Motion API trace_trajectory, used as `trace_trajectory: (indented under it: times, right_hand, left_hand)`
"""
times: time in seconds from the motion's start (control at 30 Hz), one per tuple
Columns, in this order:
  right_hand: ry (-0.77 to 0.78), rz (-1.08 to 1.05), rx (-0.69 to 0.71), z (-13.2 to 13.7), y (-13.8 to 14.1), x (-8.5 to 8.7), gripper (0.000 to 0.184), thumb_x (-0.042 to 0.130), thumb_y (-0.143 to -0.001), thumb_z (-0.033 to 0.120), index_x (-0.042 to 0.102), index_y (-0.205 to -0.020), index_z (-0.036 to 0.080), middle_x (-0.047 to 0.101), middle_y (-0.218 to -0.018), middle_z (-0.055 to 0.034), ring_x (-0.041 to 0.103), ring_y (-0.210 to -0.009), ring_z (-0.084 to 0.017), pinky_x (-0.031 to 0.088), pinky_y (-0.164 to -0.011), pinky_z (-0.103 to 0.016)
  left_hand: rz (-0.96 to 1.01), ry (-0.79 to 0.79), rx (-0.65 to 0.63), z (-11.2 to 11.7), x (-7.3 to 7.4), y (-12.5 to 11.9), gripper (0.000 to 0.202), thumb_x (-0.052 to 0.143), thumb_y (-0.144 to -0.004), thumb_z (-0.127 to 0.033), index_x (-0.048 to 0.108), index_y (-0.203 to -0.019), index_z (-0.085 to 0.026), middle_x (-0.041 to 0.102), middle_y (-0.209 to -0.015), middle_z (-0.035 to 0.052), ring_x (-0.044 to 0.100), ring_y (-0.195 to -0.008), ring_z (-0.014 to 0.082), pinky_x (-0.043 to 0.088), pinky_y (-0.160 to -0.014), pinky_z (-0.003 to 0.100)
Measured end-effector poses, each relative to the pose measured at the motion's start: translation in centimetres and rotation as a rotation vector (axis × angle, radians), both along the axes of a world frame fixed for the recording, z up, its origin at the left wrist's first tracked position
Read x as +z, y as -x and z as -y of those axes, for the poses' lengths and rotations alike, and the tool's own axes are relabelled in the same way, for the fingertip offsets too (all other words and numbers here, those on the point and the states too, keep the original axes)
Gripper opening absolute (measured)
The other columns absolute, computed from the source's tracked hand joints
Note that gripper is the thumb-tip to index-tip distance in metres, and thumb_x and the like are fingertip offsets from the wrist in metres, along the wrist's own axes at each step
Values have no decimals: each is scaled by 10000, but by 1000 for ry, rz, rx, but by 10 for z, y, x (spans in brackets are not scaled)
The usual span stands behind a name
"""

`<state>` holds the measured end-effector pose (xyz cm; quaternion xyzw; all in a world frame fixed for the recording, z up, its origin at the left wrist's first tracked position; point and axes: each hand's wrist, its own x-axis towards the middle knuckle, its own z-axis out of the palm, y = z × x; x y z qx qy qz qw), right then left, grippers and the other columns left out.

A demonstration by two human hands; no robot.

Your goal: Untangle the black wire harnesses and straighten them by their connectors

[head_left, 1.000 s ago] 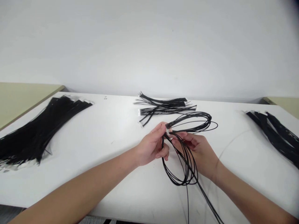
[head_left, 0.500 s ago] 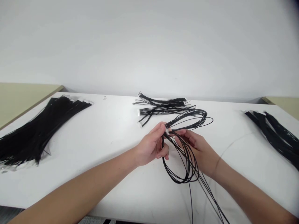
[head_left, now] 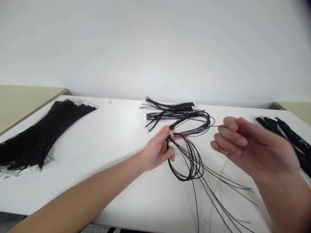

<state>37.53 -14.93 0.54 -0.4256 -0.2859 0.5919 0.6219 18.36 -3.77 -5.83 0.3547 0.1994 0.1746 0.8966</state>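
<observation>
My left hand point(head_left: 159, 147) pinches a wire harness point(head_left: 186, 157) by its white connector point(head_left: 171, 132). Black wires loop out of that connector, one set of loops to the upper right and another hanging below, with several loose ends trailing down to the right. My right hand point(head_left: 243, 139), somewhat blurred, is raised to the right of the harness. Between its thumb and forefinger it pinches the end of one thin black wire point(head_left: 217, 126), which is stretched out from the upper loops.
A white table point(head_left: 116, 129) carries a large fanned pile of black cables point(head_left: 46, 132) with white connectors at left. Short black wire bundles point(head_left: 170, 113) lie behind my hands. More black cables point(head_left: 291, 132) rest at right, partly behind my right hand. A wall point(head_left: 155, 48) rises behind.
My right hand has moved away from the connector to the right and up, drawing one wire out with it. The left hand keeps its hold; the loose wire ends have swung rightward.
</observation>
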Motion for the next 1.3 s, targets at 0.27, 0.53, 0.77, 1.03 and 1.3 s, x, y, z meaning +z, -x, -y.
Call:
trace_trajectory:
  times: [0.27, 0.53, 0.77, 1.03, 1.3]
  right_hand:
    - [-268, 108, -474, -4, 10, -2, 169, 547, -874, 340, 657, -779, 253, 382, -637, 16, 411, -557, -99, 478, -625, -256]
    - [-313, 320, -410, 0, 17, -6, 163, 712, -743, 442, 695, -888, 368, 468, -628, 24, 513, -549, -117, 494, -561, -287]
    - [-200, 826, -199, 0, 21, -15, 74, 678, -791, 258, 729, -830, 297, 596, -714, -16, 487, -625, -133, 365, -517, -285]
    - [87, 1096, -95, -8, 22, -13, 115, 628, -794, 295, 717, -742, 244, 635, -733, -16, 520, -662, -144, 398, -574, -280]
    - [62, 1126, -24, -9, 19, -20, 126, 608, -791, 265, 721, -738, 245, 638, -707, -9, 528, -643, -142, 410, -558, -261]
  left_hand:
    - [-8, 36, 26, -2, -6, -1, 243, 402, -939, -440, 438, -880, -207, 668, -818, -9, 346, -304, 10, 433, -467, 226]
    - [-29, 13, 34, -1, -4, -3, 264, 435, -927, -444, 387, -815, -209, 565, -697, -55, 319, -316, -2, 396, -468, 199]
    - [-46, 9, 34, -1, -4, -3, 276, 442, -921, -449, 358, -805, -214, 580, -710, -46, 333, -322, 4, 400, -486, 205]
    - [-27, -22, -17, -2, -6, -2, 261, 428, -925, -441, 354, -817, -215, 607, -741, -33, 359, -313, 16, 414, -492, 227]
    - [-16, -85, -28, -1, -5, -2, 238, 421, -932, -415, 384, -820, -208, 605, -714, -32, 355, -304, 16, 419, -472, 226]
